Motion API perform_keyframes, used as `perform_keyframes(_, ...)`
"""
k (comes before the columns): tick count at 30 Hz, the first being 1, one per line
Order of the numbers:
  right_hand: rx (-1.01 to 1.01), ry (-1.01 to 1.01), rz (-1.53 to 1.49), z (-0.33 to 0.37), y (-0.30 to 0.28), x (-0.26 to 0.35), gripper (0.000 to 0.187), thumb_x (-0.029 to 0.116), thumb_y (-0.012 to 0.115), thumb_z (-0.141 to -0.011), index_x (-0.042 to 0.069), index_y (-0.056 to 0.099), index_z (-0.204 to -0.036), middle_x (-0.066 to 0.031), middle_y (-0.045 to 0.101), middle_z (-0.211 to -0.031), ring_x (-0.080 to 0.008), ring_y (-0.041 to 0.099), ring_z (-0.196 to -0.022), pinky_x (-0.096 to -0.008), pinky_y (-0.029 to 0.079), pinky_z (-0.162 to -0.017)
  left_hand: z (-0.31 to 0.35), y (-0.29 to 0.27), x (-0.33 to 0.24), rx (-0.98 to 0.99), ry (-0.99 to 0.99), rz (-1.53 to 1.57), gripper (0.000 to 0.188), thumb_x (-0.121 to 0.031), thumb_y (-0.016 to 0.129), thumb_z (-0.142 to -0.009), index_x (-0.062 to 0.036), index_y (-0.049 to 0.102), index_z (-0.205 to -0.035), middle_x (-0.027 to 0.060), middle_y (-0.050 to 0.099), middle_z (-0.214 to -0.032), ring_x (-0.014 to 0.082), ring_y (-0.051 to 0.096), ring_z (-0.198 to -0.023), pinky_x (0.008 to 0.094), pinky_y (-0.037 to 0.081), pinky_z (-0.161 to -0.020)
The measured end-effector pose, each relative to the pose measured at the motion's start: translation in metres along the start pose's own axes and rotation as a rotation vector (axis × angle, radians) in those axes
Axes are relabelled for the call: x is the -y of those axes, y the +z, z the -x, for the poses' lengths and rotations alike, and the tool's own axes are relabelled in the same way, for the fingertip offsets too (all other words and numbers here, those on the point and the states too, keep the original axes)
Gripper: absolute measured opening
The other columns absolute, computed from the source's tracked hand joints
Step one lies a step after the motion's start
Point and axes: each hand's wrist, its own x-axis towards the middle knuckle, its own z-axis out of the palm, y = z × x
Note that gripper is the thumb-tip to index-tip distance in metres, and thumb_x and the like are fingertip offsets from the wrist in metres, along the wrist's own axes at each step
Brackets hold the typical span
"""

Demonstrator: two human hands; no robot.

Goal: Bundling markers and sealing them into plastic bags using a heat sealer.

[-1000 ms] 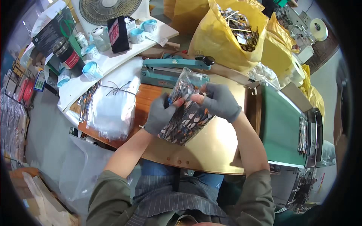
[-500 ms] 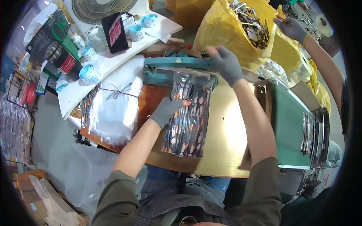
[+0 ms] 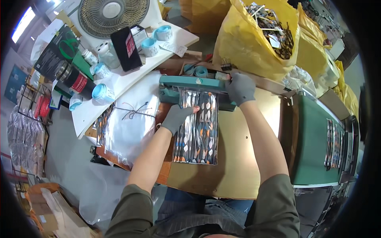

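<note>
A clear plastic packet (image 3: 198,139) of dark folded pieces with orange, white and grey leaf shapes lies lengthwise before me on the gold-coloured board. My left hand (image 3: 176,117), in a grey glove with a bare thumb tip, grips its left side, thumb on top. The packet's far end sits between the jaws of a teal bag sealer (image 3: 188,81), whose top arm is down across it. Closed around the right end of that arm is my gloved right hand (image 3: 241,89); its palm-side fingers are partly hidden.
Left of the sealer is a stack of clear bags (image 3: 131,135) with a dark cord. A white table (image 3: 135,77) holds label rolls (image 3: 102,94), a phone (image 3: 126,49) and a fan (image 3: 113,16). A yellow sack (image 3: 238,43) of scraps stands behind; a green-topped surface (image 3: 313,139) is at right.
My right hand has come down and toward me, lowering the sealer's arm onto the packet's far end. Another person's gloved hand at the yellow sack has left the view.
</note>
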Motion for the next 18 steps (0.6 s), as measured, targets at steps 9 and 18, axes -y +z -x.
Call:
perform_keyframes(9,-0.086,0.006,-0.078,0.002,0.006,-0.002,0.023,0.028,0.055,-0.082,0.006,0.060,-0.077,-0.0164,0.061,-0.076,-0.0361,0.060,-0.068,-0.0451,0.048,-0.060,-0.012,-0.002,0.016,0.013,0.097,0.078,0.044,-0.021,0.076,-0.072,0.0028,0.062,-0.107,0.0071,0.065,-0.100,0.0147,0.060,-0.086,0.0282,0.046,-0.080)
perform_keyframes(18,0.258,0.223,-1.476,0.112,-0.013,-0.004,0.103,0.021,0.075,-0.076,0.008,0.002,-0.147,-0.0118,0.051,-0.115,-0.0197,0.053,-0.102,-0.0326,0.045,-0.088,0.039,0.011,-0.002,-0.080,0.342,0.024,0.032,-0.018,0.077,-0.071,0.0004,0.066,-0.095,0.0024,0.066,-0.084,0.0091,0.058,-0.073,0.0247,0.046,-0.065)
